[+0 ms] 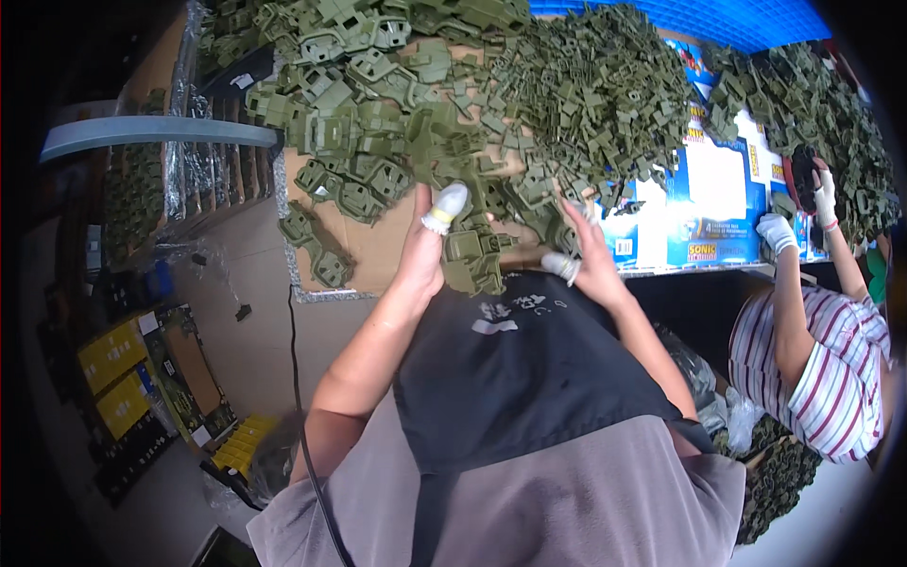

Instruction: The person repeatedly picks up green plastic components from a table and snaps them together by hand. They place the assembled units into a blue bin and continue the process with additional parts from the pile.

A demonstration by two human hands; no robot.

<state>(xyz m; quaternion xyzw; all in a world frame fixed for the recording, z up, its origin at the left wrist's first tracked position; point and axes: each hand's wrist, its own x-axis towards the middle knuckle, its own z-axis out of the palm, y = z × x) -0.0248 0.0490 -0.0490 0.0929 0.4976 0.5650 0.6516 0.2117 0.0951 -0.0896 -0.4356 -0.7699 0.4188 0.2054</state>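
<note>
An olive-green plastic part (474,257) lies at the bench's near edge, in front of the person's dark apron (529,369) and between the 2 hands. The left hand (423,250), its thumb in a white finger cover (448,206), is at the part's left side; I cannot tell whether it grasps it. The right hand (593,269) is loosened, thumb and forefinger apart, beside small green pieces (551,227). Brown cardboard (371,253) lies under larger green parts (354,123). Beyond the right hand, small pieces form a heap (605,90). Farther right, a co-worker in a striped top (817,364) has 2 gloved hands near another heap (803,104).
</note>
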